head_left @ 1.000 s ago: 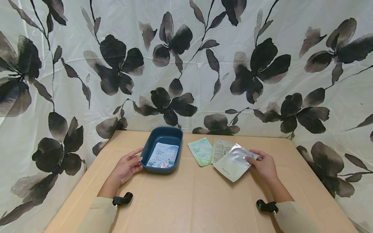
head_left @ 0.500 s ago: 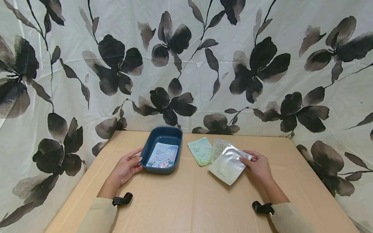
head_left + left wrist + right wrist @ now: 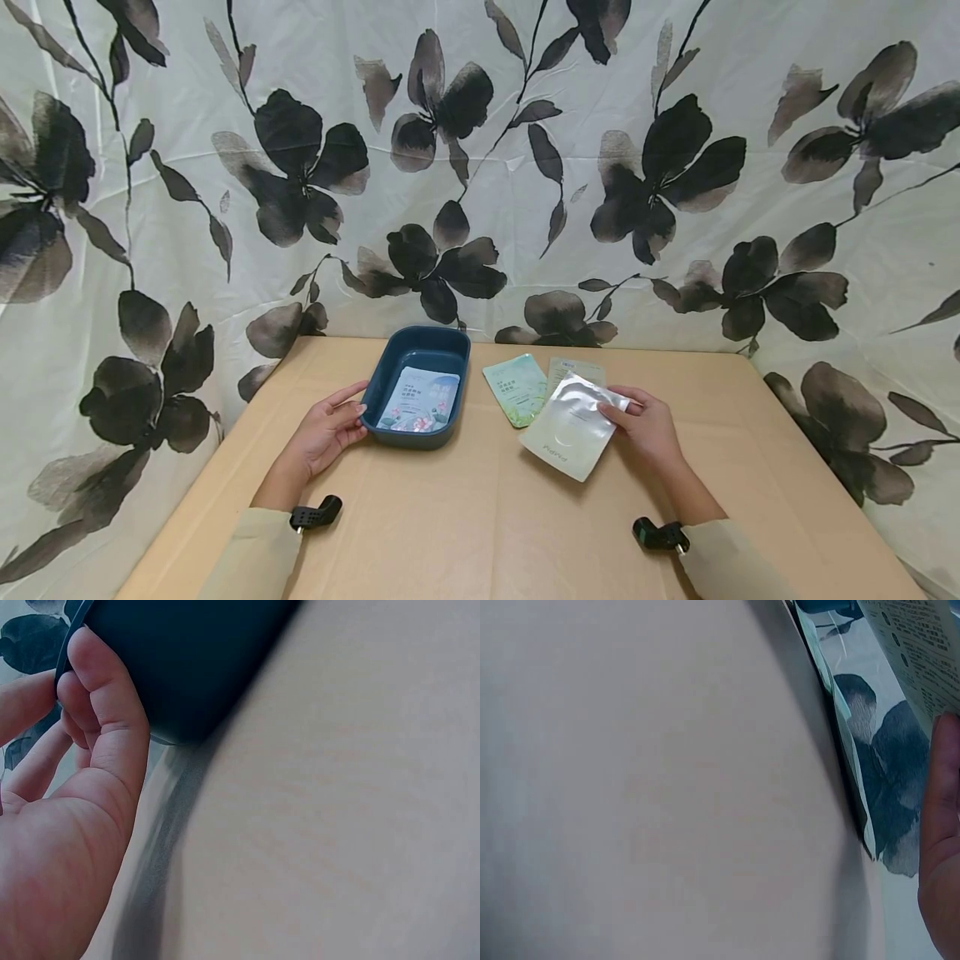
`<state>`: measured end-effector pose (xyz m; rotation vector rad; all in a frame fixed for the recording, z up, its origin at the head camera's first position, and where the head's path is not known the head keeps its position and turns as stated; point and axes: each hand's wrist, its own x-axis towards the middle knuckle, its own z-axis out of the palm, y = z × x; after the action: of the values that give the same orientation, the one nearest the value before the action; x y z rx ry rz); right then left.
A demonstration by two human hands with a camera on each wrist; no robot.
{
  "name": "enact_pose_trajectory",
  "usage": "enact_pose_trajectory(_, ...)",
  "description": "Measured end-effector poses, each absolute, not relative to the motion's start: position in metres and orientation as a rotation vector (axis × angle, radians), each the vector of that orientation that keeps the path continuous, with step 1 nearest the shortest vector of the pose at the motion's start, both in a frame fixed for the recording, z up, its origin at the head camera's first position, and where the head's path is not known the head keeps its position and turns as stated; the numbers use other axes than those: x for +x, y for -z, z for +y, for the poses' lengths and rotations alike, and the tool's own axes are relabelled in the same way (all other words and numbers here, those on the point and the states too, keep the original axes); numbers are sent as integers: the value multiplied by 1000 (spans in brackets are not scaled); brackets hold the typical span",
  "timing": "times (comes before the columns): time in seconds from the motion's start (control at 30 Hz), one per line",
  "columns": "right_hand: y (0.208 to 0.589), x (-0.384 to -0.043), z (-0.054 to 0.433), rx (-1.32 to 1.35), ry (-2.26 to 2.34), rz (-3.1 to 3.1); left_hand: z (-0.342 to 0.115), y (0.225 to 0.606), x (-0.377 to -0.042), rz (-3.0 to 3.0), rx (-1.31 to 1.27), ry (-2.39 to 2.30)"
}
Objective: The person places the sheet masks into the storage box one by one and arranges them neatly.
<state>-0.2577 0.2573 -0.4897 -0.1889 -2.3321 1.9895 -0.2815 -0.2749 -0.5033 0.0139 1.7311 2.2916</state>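
My left hand [image 3: 327, 429] grips the near left corner of a dark blue plastic tub [image 3: 427, 443], thumb and fingers at its rim. In the left wrist view the thumb lies on the tub's outer wall [image 3: 172, 667]. Inside the tub is a pale blue flowered packet [image 3: 418, 400]. My right hand [image 3: 651, 429] pinches the upper right edge of a silver foil packet [image 3: 570, 429], thumb on top, held tilted over the table. In the right wrist view, the foil packet's printed back [image 3: 922, 652] shows. Beneath it, partly covered, lies a pale printed packet [image 3: 577, 371].
A green packet [image 3: 513, 387] lies on the table between the tub and the silver packet. The wood-coloured tabletop [image 3: 450, 525] meets a white curtain [image 3: 540, 275] with dark flowers at its far edge.
My right hand has carried the silver foil packet left and slightly nearer, toward the tub, and it now covers more of the pale printed packet. The left hand and tub stay put.
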Motion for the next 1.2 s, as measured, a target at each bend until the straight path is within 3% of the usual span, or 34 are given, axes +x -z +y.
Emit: enact_pose_trajectory(1.2,485,-291,183,28,-2260,-2244,-271,506,-284,1765,-46,-2300)
